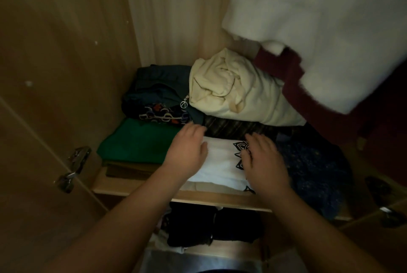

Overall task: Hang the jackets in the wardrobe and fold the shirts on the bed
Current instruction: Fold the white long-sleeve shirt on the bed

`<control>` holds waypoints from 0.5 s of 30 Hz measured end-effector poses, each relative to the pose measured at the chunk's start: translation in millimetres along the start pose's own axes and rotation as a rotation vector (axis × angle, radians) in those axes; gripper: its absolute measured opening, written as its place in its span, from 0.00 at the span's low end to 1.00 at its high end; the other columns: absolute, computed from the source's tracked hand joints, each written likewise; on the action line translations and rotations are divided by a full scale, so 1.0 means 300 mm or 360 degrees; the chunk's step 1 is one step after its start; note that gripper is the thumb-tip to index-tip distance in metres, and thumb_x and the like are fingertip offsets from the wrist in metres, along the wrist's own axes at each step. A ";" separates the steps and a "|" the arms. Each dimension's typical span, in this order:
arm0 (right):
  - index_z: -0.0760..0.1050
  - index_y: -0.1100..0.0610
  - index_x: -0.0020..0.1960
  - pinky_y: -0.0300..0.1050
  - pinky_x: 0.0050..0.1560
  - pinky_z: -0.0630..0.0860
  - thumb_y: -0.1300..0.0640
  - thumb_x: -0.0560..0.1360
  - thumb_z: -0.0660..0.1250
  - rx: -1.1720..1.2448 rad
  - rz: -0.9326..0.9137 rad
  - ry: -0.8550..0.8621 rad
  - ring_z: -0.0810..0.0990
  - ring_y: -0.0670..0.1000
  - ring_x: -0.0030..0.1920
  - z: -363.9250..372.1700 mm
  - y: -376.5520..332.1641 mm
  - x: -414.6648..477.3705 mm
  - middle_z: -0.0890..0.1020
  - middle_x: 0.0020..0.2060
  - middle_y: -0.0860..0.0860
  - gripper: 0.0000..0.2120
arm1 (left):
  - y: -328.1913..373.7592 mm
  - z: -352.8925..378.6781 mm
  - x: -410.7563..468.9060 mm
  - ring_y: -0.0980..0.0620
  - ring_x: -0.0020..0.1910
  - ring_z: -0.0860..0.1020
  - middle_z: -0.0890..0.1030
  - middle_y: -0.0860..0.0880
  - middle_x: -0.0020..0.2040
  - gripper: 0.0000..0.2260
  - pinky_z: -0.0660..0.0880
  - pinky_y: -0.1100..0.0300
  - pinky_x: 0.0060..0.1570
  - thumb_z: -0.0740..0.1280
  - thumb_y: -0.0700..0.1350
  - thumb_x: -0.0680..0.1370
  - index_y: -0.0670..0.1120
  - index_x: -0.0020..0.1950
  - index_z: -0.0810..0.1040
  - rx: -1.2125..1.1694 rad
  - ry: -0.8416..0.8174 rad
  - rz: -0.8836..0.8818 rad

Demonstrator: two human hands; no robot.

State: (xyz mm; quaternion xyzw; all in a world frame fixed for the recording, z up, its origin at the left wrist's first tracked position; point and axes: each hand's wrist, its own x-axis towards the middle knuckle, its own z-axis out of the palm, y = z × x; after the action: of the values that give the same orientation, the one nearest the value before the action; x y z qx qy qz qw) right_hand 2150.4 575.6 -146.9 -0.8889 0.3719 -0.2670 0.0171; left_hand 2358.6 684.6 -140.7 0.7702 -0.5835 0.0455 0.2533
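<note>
Two hands lie flat on folded white shirt with black print [220,162] at front of wooden wardrobe shelf [209,198]. Left hand [187,147] loose-fingered at shirt's 9 o'clock, right hand [264,158] at 3 o'clock; neither grips. Risk: uneven push rucks fold; rumpled cream cloth bundle [231,92] at 12 o'clock may topple forward.

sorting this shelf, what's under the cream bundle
A dark striped garment lies under the cream bundle, only its front strip showing; the rest, and anything beneath, is covered.
</note>
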 end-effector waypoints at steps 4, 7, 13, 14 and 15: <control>0.54 0.53 0.81 0.58 0.78 0.51 0.43 0.82 0.48 -0.0286 -0.0019 -0.0526 0.55 0.58 0.78 0.103 -0.051 -0.047 0.58 0.79 0.56 0.30 | 0.026 0.104 -0.054 0.46 0.80 0.53 0.56 0.48 0.81 0.26 0.46 0.47 0.78 0.49 0.58 0.84 0.55 0.81 0.54 0.0321 -0.0433 0.0087; 0.48 0.51 0.81 0.56 0.78 0.43 0.41 0.80 0.45 -0.0210 0.0055 -0.0608 0.49 0.57 0.80 0.164 -0.029 -0.086 0.51 0.80 0.55 0.32 | 0.014 0.150 -0.095 0.46 0.80 0.55 0.57 0.48 0.81 0.27 0.45 0.46 0.78 0.44 0.60 0.82 0.57 0.81 0.55 0.0391 -0.0448 -0.0007; 0.50 0.50 0.81 0.54 0.78 0.42 0.37 0.79 0.42 -0.0131 0.0134 -0.0684 0.49 0.55 0.80 0.161 -0.027 -0.066 0.52 0.80 0.53 0.34 | 0.012 0.168 -0.090 0.44 0.75 0.66 0.68 0.46 0.76 0.26 0.55 0.44 0.76 0.49 0.57 0.81 0.54 0.77 0.68 0.0326 -0.0378 0.0017; 0.51 0.50 0.81 0.53 0.78 0.43 0.38 0.80 0.46 -0.0110 0.0138 -0.0681 0.50 0.56 0.80 0.145 -0.033 -0.071 0.53 0.80 0.53 0.32 | 0.009 0.165 -0.093 0.44 0.76 0.65 0.68 0.46 0.77 0.26 0.54 0.44 0.77 0.50 0.57 0.81 0.54 0.77 0.68 0.0319 -0.0371 0.0030; 0.53 0.52 0.81 0.53 0.78 0.44 0.41 0.81 0.50 -0.0074 0.0147 -0.0672 0.51 0.56 0.80 0.123 -0.040 -0.075 0.55 0.80 0.54 0.31 | 0.005 0.159 -0.092 0.45 0.77 0.62 0.65 0.47 0.78 0.25 0.51 0.45 0.77 0.50 0.57 0.82 0.54 0.78 0.65 0.0314 -0.0392 0.0037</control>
State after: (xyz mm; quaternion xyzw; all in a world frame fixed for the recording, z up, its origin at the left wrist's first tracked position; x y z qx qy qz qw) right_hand 2163.2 593.2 -186.1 -0.9072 0.4065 -0.0651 0.0864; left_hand 2337.8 687.3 -191.8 0.7843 -0.6118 0.0108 0.1022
